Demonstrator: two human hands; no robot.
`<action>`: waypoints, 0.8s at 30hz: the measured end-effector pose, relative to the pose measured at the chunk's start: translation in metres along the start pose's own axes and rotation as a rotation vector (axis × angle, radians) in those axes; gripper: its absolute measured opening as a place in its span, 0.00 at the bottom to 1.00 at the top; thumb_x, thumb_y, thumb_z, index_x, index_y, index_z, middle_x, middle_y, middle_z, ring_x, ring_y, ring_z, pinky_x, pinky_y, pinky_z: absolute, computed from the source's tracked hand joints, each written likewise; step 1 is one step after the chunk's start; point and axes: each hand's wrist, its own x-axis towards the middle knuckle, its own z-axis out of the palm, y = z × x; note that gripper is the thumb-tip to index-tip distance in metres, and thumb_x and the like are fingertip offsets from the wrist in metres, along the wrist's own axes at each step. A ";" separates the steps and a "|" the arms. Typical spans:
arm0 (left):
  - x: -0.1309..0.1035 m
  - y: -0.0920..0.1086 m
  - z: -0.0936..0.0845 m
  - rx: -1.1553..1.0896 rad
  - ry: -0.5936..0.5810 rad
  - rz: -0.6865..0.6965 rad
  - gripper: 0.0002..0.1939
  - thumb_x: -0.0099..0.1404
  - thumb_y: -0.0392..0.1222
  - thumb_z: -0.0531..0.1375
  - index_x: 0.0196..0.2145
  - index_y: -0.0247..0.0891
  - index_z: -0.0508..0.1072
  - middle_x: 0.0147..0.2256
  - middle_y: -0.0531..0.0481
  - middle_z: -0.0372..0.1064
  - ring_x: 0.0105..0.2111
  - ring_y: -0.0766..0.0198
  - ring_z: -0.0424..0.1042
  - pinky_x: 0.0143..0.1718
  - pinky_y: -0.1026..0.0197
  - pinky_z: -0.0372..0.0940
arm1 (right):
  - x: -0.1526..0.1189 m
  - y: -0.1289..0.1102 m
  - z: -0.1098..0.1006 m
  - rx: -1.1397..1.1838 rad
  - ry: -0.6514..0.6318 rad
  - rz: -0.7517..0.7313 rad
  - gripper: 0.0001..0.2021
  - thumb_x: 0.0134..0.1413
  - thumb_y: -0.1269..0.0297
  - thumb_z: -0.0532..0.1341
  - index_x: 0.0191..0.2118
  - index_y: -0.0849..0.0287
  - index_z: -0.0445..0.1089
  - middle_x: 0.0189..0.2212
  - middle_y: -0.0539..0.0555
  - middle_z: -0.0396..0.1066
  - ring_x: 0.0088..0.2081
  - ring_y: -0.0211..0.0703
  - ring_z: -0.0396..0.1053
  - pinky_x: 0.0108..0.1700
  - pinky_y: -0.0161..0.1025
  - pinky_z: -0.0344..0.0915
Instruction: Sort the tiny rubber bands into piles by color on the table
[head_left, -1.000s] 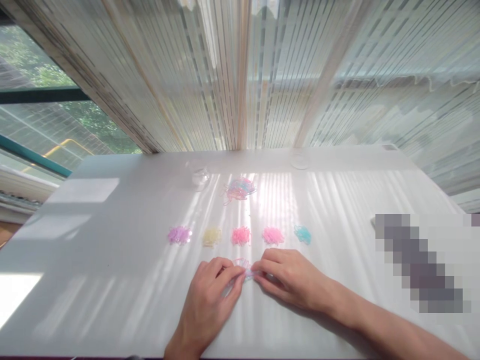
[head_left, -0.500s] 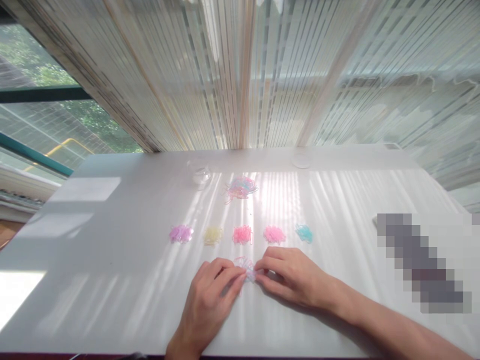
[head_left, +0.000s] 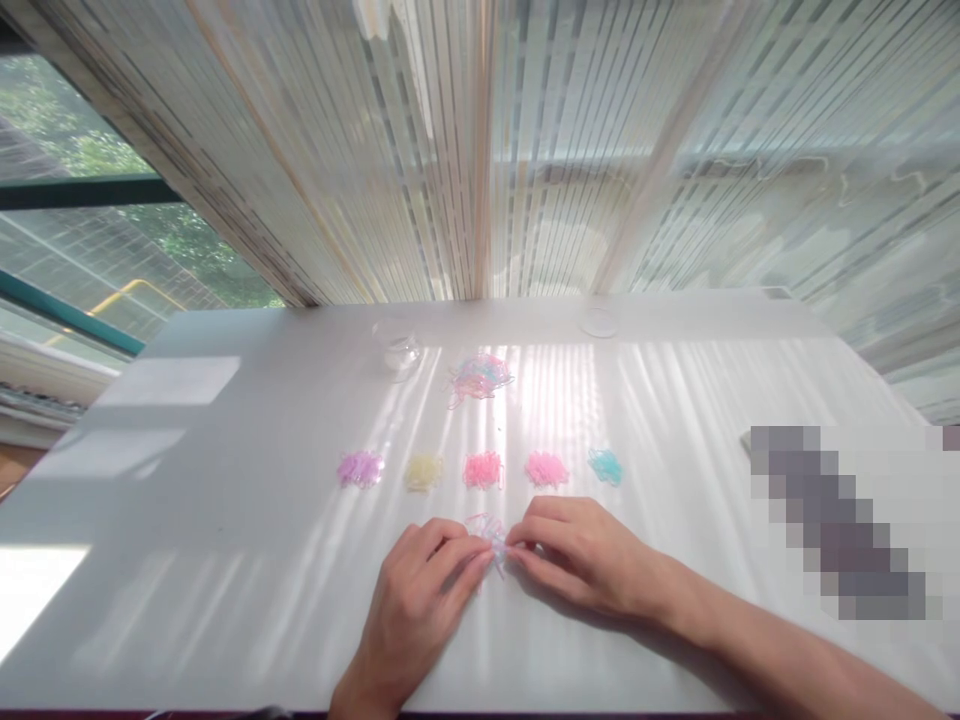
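Between my fingertips on the white table [head_left: 262, 520] lies a small mixed heap of thin pastel loops that look like small rubber bands [head_left: 486, 523]. My left hand [head_left: 424, 590] pinches at its left side, thumb against forefinger. From the right, my right hand [head_left: 585, 550] does the same, fingertips pressed together. Pale lilac strands show between the two pinches; exactly which bands are held is too small to tell. Just beyond my hands runs a row of sorted piles: purple [head_left: 361, 468], yellow [head_left: 424, 472], coral [head_left: 482, 469], pink [head_left: 547, 468] and teal [head_left: 606, 466].
Farther back is a larger mixed pile of bands [head_left: 480, 378]. A clear jar [head_left: 401, 350] stands to its left, and a clear round lid [head_left: 598, 322] lies at the back right. A blurred-out object [head_left: 840, 520] is at the right. String curtains [head_left: 480, 150] hang behind the table.
My right fingertips have shifted slightly left, closer to my left ones, and the strands between them are turned a little. The piles stay as they were.
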 end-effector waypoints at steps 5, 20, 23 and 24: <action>-0.002 -0.001 0.000 -0.011 0.022 0.008 0.05 0.74 0.33 0.61 0.40 0.41 0.75 0.33 0.51 0.72 0.31 0.62 0.69 0.34 0.60 0.65 | -0.001 0.001 -0.002 -0.006 0.005 -0.006 0.12 0.73 0.64 0.55 0.42 0.60 0.76 0.30 0.52 0.72 0.30 0.39 0.69 0.33 0.36 0.64; -0.004 -0.004 0.001 -0.066 0.038 0.002 0.06 0.73 0.31 0.61 0.42 0.41 0.76 0.34 0.49 0.73 0.30 0.63 0.69 0.32 0.63 0.66 | 0.000 0.017 -0.046 -0.156 0.247 0.026 0.07 0.70 0.69 0.59 0.42 0.60 0.75 0.32 0.53 0.74 0.28 0.36 0.68 0.31 0.34 0.66; -0.005 -0.005 0.001 -0.081 0.043 0.018 0.07 0.73 0.30 0.61 0.42 0.41 0.76 0.35 0.49 0.75 0.32 0.63 0.71 0.33 0.62 0.66 | -0.002 0.024 -0.061 -0.208 0.295 0.141 0.06 0.68 0.68 0.60 0.39 0.58 0.75 0.32 0.52 0.74 0.28 0.36 0.69 0.28 0.32 0.64; -0.005 -0.006 0.001 -0.084 0.046 0.027 0.08 0.73 0.29 0.61 0.42 0.40 0.76 0.35 0.49 0.75 0.32 0.63 0.71 0.33 0.62 0.66 | -0.002 0.025 -0.063 -0.218 0.298 0.170 0.07 0.68 0.67 0.60 0.38 0.58 0.76 0.32 0.52 0.74 0.28 0.36 0.69 0.27 0.32 0.64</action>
